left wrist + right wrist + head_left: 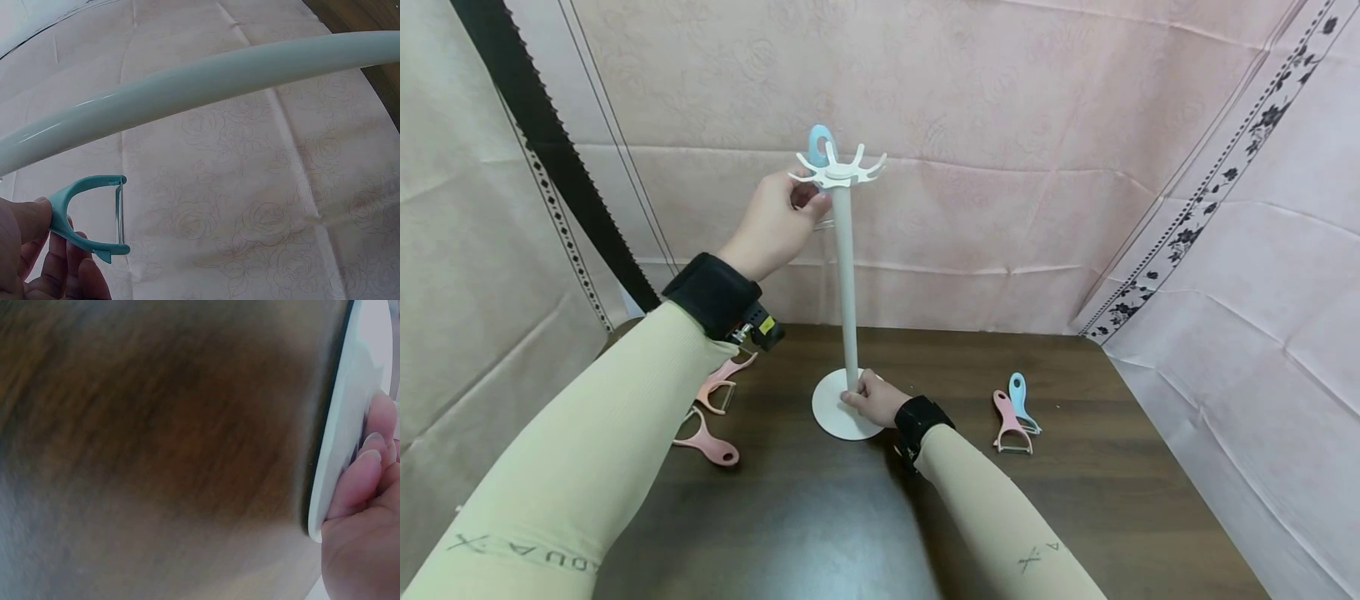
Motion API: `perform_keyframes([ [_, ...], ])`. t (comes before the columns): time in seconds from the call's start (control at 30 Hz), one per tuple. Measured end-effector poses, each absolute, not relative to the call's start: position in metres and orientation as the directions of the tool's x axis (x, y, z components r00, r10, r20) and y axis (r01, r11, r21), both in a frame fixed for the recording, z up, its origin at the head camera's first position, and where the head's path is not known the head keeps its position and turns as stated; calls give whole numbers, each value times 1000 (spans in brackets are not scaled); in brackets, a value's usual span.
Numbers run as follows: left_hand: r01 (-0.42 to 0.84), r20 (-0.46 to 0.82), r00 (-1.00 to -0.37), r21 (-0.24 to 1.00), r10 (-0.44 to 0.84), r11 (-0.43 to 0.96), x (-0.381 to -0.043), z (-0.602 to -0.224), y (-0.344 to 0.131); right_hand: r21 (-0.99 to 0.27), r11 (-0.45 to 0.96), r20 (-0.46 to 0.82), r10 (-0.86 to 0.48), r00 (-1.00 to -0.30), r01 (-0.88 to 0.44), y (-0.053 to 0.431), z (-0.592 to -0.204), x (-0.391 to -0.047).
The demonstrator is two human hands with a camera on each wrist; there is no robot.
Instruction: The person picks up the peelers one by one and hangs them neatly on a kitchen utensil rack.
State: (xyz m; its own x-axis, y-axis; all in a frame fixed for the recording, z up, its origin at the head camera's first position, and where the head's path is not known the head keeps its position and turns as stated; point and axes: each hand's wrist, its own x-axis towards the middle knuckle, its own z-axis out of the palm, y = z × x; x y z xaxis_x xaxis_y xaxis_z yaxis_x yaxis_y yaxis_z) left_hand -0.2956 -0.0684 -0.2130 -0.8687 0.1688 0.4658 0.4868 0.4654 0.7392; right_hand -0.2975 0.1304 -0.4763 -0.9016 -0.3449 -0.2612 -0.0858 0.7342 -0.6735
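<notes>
A white stand [846, 283] with a ring of curved hooks [838, 173] on top and a round base [831, 408] rises from the table. Up by the hooks, my left hand [775, 218] pinches a light blue peeler [61, 207]. The peeler's looped handle end [813, 152] shows above the hooks in the head view; its blade end lies below, beside the pole [187, 87] in the left wrist view. Whether the handle touches a hook is unclear. My right hand [880, 400] grips the foot of the pole, its curled fingers [359, 481] low against the base.
Pink peelers [715, 448] lie on the brown table [970, 517] at the left, partly hidden by my left arm. At the right, a pink peeler [1004, 407] and a blue peeler [1017, 392] lie together. Patterned cloth [1000, 108] hangs behind.
</notes>
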Motion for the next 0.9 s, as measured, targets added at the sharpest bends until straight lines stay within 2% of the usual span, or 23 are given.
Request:
perform_keyframes([
  [0.9, 555, 523, -825, 675, 214, 486, -295, -231, -67, -685, 725, -269, -348, -898, -76, 131, -475, -296],
])
